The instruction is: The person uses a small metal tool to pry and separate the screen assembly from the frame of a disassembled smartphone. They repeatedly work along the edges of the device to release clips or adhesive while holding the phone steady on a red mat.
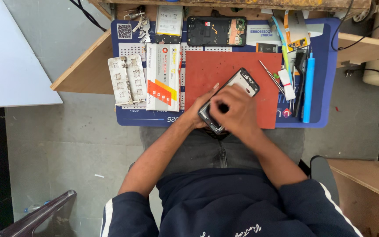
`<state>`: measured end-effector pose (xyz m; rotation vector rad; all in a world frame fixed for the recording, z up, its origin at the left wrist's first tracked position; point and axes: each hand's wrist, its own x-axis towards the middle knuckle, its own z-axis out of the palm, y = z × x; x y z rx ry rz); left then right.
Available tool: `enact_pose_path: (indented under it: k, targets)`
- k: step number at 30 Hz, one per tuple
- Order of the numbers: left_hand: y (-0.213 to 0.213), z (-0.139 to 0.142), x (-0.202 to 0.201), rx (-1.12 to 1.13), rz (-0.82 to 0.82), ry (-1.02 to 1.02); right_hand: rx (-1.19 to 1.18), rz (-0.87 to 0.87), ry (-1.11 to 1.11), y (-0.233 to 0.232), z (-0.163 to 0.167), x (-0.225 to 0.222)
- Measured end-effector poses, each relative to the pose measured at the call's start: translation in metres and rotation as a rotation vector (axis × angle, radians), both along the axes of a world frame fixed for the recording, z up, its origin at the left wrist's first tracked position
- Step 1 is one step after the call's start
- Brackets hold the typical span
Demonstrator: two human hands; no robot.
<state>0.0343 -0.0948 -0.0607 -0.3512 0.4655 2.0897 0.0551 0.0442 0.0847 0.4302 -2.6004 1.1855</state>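
A black phone frame [242, 81] lies slanted on a red mat [207, 70], its open back facing up. My left hand [199, 109] grips the frame's lower left edge and steadies it. My right hand [234, 112] rests on top of the frame's lower half, fingers curled and pressing down on it. The lower part of the frame is hidden under both hands. I cannot tell whether the right hand holds a small tool.
The red mat sits on a blue work mat [316, 87]. To the left lie a white and orange box [163, 83] and a metal clamp jig [126, 81]. A second opened phone [216, 31], a battery [169, 22], tweezers [270, 75] and a blue tool [308, 87] surround it.
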Motion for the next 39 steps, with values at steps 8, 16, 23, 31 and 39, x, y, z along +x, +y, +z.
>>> enact_pose_path:
  k: [8, 16, 23, 31, 39]
  targets:
    - [-0.003, 0.022, -0.003, 0.001, -0.124, 0.092, 0.032, -0.100, 0.011, 0.015, 0.001, -0.022]
    - [-0.004, 0.035, -0.005, -0.026, -0.121, 0.068, 0.133, 0.099, 0.179, 0.014, 0.009, -0.017]
    - [-0.004, 0.030, -0.006, 0.020, -0.154, 0.030, 0.310, 0.233, 0.329, 0.020, 0.006, -0.017]
    - [-0.002, 0.024, -0.003, -0.027, -0.144, 0.087, 0.240, 0.084, 0.190, 0.022, 0.000, -0.017]
    - [-0.004, 0.034, -0.003, 0.124, -0.134, 0.150, -0.011, -0.022, 0.024, 0.024, -0.005, -0.018]
